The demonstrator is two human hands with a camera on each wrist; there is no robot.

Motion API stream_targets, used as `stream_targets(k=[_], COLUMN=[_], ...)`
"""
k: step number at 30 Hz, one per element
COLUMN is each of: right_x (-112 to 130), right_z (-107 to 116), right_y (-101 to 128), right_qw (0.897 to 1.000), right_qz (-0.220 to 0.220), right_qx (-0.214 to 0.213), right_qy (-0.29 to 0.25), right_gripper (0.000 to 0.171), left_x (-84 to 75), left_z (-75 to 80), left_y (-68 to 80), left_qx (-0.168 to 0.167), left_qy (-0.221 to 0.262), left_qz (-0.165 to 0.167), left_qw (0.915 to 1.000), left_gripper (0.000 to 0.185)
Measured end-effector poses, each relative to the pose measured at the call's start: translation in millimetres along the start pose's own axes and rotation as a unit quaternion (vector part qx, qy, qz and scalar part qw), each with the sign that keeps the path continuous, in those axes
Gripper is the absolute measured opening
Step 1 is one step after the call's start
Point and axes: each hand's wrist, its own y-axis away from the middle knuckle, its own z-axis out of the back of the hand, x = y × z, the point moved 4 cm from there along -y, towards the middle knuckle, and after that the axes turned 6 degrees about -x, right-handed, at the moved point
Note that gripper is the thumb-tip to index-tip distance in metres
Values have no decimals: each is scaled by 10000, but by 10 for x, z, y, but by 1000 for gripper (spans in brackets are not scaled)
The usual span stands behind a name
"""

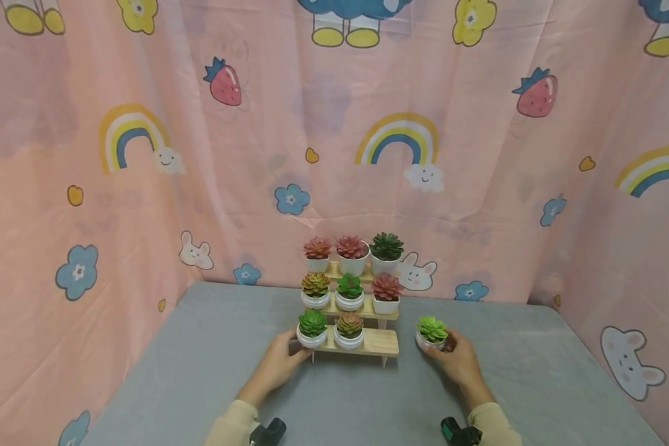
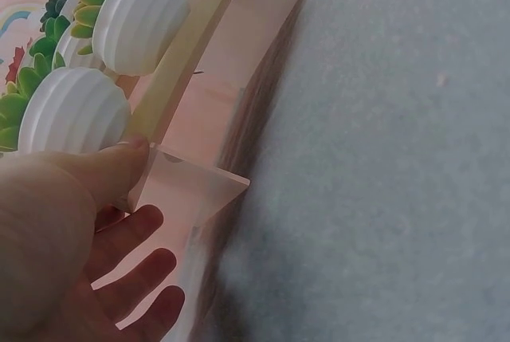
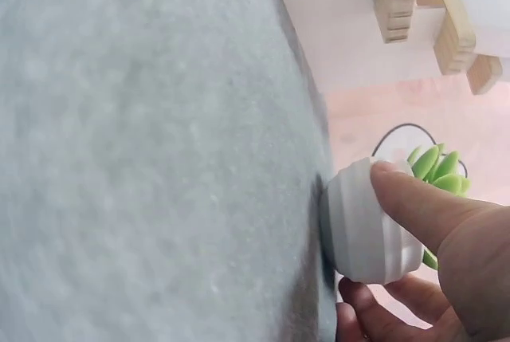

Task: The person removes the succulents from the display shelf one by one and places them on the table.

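A three-tier wooden stand [image 1: 376, 341] holds several small succulents in white ribbed pots; the right end of its bottom shelf is bare. My left hand [image 1: 290, 349] grips the left end of the bottom shelf. In the left wrist view, the hand [image 2: 140, 186] has its thumb on the shelf edge [image 2: 188, 45] beside a white pot [image 2: 72, 115] and its fingers underneath, by the leg. To the right of the stand, my right hand [image 1: 445, 347] holds a light green succulent pot [image 1: 430, 332] standing on the table. In the right wrist view, thumb and fingers [image 3: 422, 206] wrap this pot [image 3: 351, 206].
The grey cloth-covered table [image 1: 212, 347] stretches to both sides and in front of the stand. A pink curtain [image 1: 323, 124] with cartoon prints closes off the back and both sides. Black wrist cameras [image 1: 267, 430] show at the bottom edge.
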Motion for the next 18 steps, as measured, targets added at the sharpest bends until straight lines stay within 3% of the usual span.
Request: stream_targets(k=[10,18], right_x=[-7,38], right_z=[38,114], right_y=[-39,-41], right_qw=[9995,9992], right_qz=[-83,24], right_qx=[293,388], right_qy=[44,57], right_gripper=[84,81], left_x=[15,6], left_z=[-8,-3], left_y=[-5,6], left_qx=[13,26], left_qy=[0,12], left_qz=[-4,29], left_qw=[10000,10000], left_gripper=[51,51])
